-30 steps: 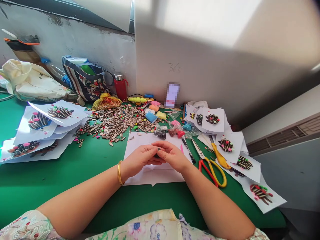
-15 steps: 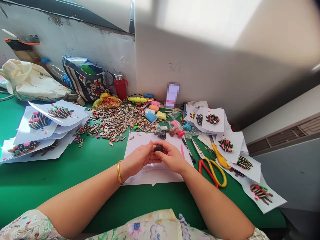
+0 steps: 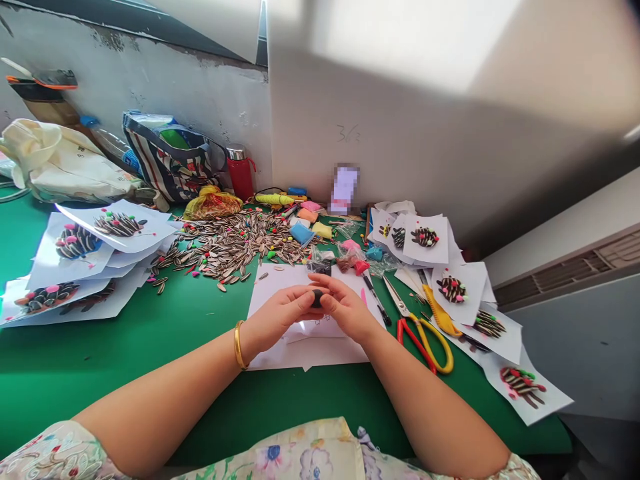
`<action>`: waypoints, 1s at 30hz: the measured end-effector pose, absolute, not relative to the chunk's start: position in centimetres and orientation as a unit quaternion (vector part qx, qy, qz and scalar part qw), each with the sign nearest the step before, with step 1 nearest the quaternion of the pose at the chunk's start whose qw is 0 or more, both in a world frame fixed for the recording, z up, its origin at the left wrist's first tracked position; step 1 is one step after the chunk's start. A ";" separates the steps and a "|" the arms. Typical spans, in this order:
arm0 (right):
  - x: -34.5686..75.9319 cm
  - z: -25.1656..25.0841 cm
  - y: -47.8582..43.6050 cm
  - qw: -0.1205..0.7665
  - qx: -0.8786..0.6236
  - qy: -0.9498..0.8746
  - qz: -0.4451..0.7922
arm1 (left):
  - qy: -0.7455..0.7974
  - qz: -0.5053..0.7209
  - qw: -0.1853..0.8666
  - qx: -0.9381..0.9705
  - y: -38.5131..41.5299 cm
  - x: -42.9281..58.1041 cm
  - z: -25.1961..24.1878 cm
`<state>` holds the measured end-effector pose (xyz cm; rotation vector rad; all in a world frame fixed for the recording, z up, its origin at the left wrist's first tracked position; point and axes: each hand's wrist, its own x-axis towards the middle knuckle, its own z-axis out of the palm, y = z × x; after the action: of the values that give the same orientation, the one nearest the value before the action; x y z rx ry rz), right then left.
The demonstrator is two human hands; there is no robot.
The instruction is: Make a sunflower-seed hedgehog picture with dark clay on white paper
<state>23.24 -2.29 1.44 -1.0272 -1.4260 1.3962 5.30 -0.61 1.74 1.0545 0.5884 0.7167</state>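
Over the white paper (image 3: 310, 352), a small dark lump (image 3: 317, 298) is grasped between the left hand (image 3: 280, 315) and the right hand (image 3: 351, 315), thumbs against it. Along the paper's right edge lies a black pen (image 3: 374, 296); just right of the paper, scissors (image 3: 406, 314). Beyond the paper, toward its left, striped seeds (image 3: 235, 248) spread in a loose heap.

Plain gold bangle (image 3: 238, 345) (L); cream floral top (image 3: 295, 457) w/ embroid. slvs (image 3: 60, 455).
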 end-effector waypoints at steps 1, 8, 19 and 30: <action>23.3 1.4 -2.3 0.441 -0.403 -0.572 0.562 | 0.282 0.341 0.752 0.489 -0.6 5.3 1.9; 22.8 1.8 -2.4 0.467 -0.414 -0.644 0.442 | 0.329 0.414 0.573 0.626 -0.5 4.8 2.5; 22.7 2.0 -2.7 0.473 -0.474 -0.680 0.298 | 0.355 0.409 0.435 0.719 0.0 4.7 1.7; 22.9 2.6 -2.6 0.428 -0.451 -0.672 0.401 | 0.387 0.451 0.473 0.650 -0.1 4.7 2.3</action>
<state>22.88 -2.64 2.57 -1.1274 -1.6788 1.0011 4.72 -0.09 2.33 1.5900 0.9480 1.1041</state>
